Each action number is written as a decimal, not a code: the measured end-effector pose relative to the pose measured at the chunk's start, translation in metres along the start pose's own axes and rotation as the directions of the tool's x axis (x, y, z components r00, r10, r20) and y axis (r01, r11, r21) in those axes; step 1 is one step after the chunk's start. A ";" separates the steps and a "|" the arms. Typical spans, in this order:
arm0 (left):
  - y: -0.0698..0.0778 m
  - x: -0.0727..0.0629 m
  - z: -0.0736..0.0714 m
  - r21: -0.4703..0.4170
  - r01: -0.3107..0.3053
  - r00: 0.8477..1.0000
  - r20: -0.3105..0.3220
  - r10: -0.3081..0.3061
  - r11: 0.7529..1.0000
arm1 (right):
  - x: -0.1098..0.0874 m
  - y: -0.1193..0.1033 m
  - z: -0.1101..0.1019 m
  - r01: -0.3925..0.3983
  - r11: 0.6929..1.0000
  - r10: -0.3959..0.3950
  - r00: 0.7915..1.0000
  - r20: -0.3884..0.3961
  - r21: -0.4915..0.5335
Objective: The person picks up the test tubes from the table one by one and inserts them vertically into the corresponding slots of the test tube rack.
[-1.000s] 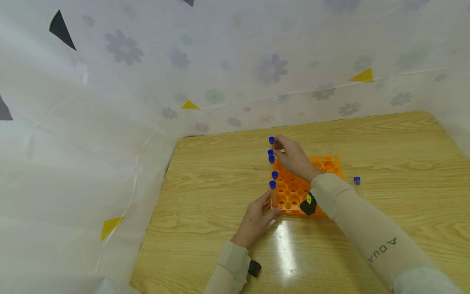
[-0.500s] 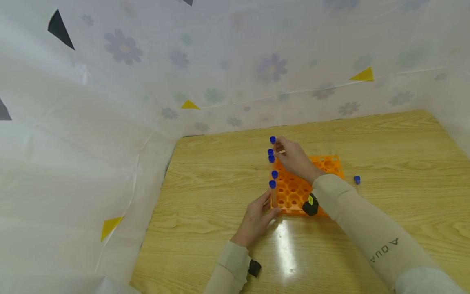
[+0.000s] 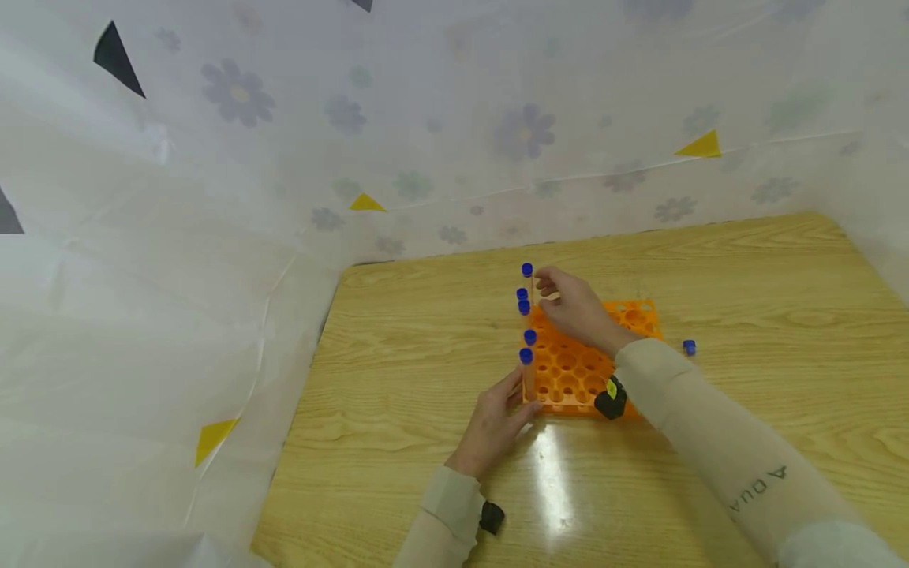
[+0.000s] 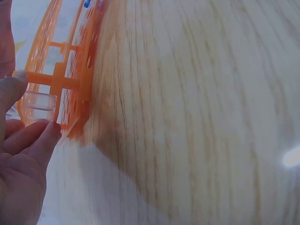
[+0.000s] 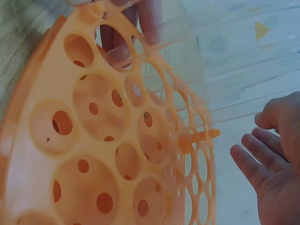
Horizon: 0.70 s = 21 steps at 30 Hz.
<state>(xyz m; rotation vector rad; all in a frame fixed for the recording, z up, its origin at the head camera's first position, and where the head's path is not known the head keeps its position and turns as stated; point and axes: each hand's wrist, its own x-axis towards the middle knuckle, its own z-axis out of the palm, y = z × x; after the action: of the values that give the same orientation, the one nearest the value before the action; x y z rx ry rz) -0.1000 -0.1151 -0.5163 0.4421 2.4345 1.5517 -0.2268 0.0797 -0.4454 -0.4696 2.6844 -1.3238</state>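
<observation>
An orange tube rack (image 3: 566,361) sits on the table with several clear, blue-capped test tubes standing along its left side. My left hand (image 3: 490,430) grips the rack's near left corner. In the left wrist view its thumb and fingers (image 4: 40,140) lie around the orange frame, close to a tube's clear lower end. Beside the farthest tube (image 3: 527,270) is my right hand (image 3: 578,312), fingers loosely bent and holding nothing. The right wrist view shows a gap between that hand and the clear tubes (image 5: 225,51).
Right of the rack lies another blue-capped tube (image 3: 690,347) on the wooden table (image 3: 398,355). A flower-patterned white sheet (image 3: 454,142) hangs behind the table and along its left side. My right forearm crosses over the rack's right part.
The right hand has let go of the farthest tube and drawn slightly right, away from it. That tube stays standing. My left hand has not moved.
</observation>
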 end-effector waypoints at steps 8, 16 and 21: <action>0.000 -0.001 0.000 -0.037 0.017 1.000 0.005 -0.017 0.999 | -0.011 0.005 -0.009 -0.034 0.998 0.035 0.999 -0.016 0.046; -0.002 0.000 0.000 -0.022 -0.014 1.000 0.000 0.014 1.000 | -0.024 0.013 -0.020 -0.046 0.998 0.049 0.996 -0.076 0.047; -0.002 0.001 0.000 -0.009 -0.036 0.999 0.000 0.036 0.999 | -0.035 0.020 -0.026 -0.029 0.997 0.035 0.995 -0.093 0.070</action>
<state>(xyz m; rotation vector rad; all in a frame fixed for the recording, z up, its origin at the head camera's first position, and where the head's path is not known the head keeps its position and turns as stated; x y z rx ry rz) -0.1011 -0.1157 -0.5182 0.4866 2.4313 1.5768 -0.2038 0.1220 -0.4470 -0.3642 2.6981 -1.4585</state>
